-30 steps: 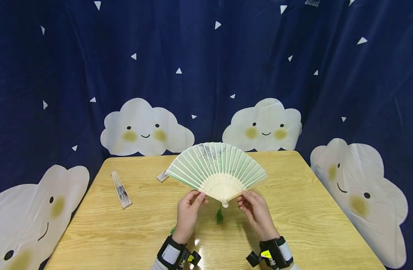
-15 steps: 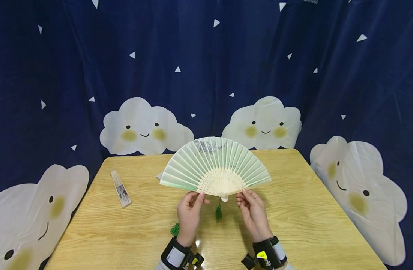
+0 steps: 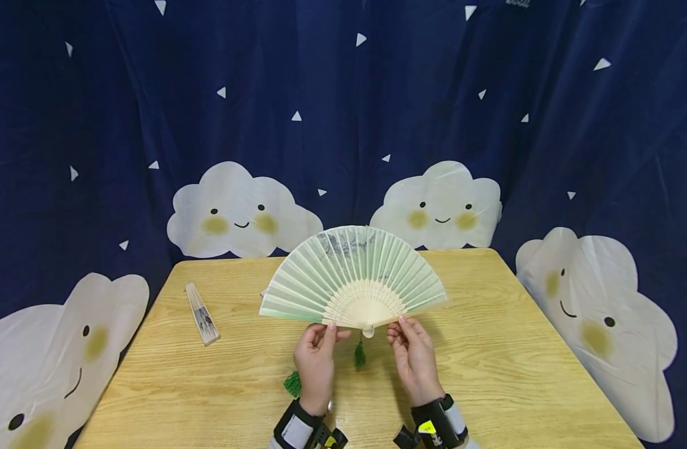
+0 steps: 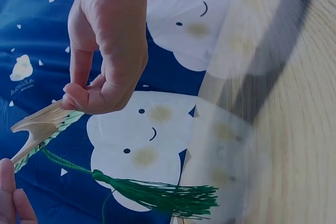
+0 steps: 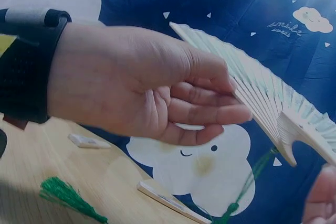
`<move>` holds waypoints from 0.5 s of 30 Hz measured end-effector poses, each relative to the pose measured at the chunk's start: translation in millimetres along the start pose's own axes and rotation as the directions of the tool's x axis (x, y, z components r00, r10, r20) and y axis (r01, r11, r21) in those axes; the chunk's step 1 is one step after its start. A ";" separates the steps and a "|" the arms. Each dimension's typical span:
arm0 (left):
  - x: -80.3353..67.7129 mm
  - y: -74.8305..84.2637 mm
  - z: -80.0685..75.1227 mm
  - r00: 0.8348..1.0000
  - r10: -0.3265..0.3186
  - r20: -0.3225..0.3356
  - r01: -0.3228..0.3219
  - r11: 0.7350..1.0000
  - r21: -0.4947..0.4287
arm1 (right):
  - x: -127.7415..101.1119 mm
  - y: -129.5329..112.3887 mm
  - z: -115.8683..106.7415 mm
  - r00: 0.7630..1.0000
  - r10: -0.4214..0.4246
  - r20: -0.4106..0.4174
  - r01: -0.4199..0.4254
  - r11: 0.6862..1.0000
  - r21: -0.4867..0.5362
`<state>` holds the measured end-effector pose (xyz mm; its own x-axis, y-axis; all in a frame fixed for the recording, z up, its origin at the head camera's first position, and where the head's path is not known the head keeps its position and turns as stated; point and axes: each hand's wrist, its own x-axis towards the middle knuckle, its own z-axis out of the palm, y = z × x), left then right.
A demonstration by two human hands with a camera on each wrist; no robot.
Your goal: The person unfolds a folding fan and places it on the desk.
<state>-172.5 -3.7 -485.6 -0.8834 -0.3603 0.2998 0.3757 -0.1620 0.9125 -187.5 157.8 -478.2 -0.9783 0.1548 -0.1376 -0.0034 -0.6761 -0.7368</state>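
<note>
A pale green folding fan (image 3: 351,265), with a dark printed pattern near its top, is spread wide and held up over the table. My left hand (image 3: 315,368) pinches its left outer rib between thumb and fingers. The right outer rib is pinched by my right hand (image 3: 416,362), whose thumb presses the rib in the right wrist view. From the fan's pivot hangs a green tassel (image 4: 157,195), seen large in the left wrist view. Another green tassel (image 3: 292,383) lies on the table beside my left wrist; what it belongs to is hidden in the head view.
On the left of the wooden table (image 3: 517,368) lies a folded fan (image 3: 203,318). A second folded fan (image 5: 170,203) is almost wholly hidden behind the open one in the head view. A dark blue curtain (image 3: 343,81) with clouds surrounds the table.
The fan has spread wider and tilted up, covering more of the folded fan behind it. Both hands have since shifted slightly left with it, keeping their pinch.
</note>
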 end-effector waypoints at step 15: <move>-0.5 2.4 -0.5 0.996 0.087 -0.024 -0.087 0.996 -0.010 | -2.3 5.4 -1.6 0.994 0.080 0.077 -0.087 0.992 0.096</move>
<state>-171.0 -4.4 -483.7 -0.8406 -0.3946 0.3710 0.4539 -0.1396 0.8800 -184.9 154.9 -483.0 -0.9885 0.0441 -0.1446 0.0622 -0.7533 -0.6548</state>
